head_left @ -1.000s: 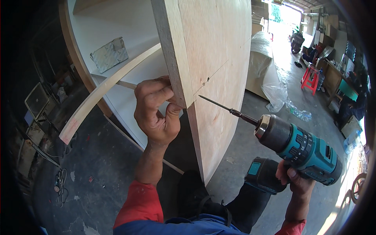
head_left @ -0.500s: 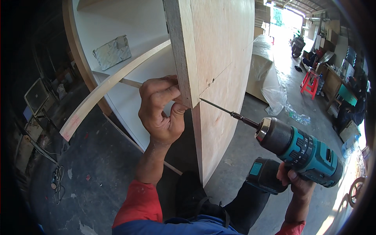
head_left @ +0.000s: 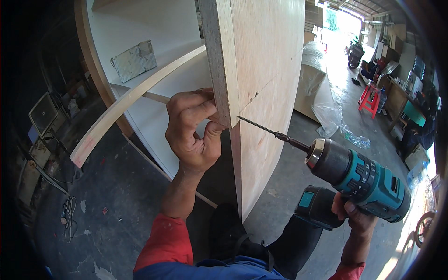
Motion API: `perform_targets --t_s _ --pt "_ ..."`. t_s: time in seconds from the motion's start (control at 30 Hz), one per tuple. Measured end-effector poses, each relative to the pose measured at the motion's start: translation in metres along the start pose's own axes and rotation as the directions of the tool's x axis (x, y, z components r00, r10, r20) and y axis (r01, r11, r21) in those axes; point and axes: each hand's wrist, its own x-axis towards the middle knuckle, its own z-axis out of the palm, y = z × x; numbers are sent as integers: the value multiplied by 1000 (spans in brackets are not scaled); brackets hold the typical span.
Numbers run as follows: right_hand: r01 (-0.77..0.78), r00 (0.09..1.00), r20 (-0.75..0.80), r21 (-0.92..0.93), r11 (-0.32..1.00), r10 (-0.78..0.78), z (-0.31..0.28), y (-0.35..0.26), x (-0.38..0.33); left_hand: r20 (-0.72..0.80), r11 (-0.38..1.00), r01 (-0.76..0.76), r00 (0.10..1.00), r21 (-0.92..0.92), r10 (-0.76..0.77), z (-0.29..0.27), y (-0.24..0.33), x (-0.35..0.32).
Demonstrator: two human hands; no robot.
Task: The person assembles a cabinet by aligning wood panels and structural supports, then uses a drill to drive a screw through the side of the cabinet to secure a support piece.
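Observation:
My right hand (head_left: 358,217) is wrapped round the handle of a teal and black cordless drill (head_left: 373,179). In its chuck sits a driver bit (head_left: 294,142) carrying a long dark screw (head_left: 259,127). The screw's tip meets or nearly meets the edge of a pale plywood panel (head_left: 266,56), beside a pencil line with small dark holes. My left hand (head_left: 193,133) is closed on the panel's near edge, thumb below and curled fingers above; the fingertips are partly hidden behind the wood.
A curved wooden strip (head_left: 121,105) stretches out left of the panel. Behind it stands a white-lined cabinet (head_left: 140,23) with a marbled block (head_left: 134,61) on its shelf. Plastic-wrapped furniture (head_left: 311,84) and a red stool (head_left: 369,100) are on the right. A cable (head_left: 70,219) lies on the floor.
The drill has shifted very slightly to the right, and the panel's edge also sits a touch further right. Both hands keep their holds.

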Motion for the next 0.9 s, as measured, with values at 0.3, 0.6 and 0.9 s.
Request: perform_targets --t_s 0.3,0.6,0.9 --pt "217 967 -9 -492 843 -254 -36 32 -4 -2 1000 23 1000 -12 -23 0 3 1" --pt "223 965 -44 -373 901 -257 -34 33 -2 7 1000 -2 1000 -1 2 0 0 1" --pt "275 953 94 -668 692 -288 -49 28 -1 3 1000 -15 1000 24 15 0 2 3"
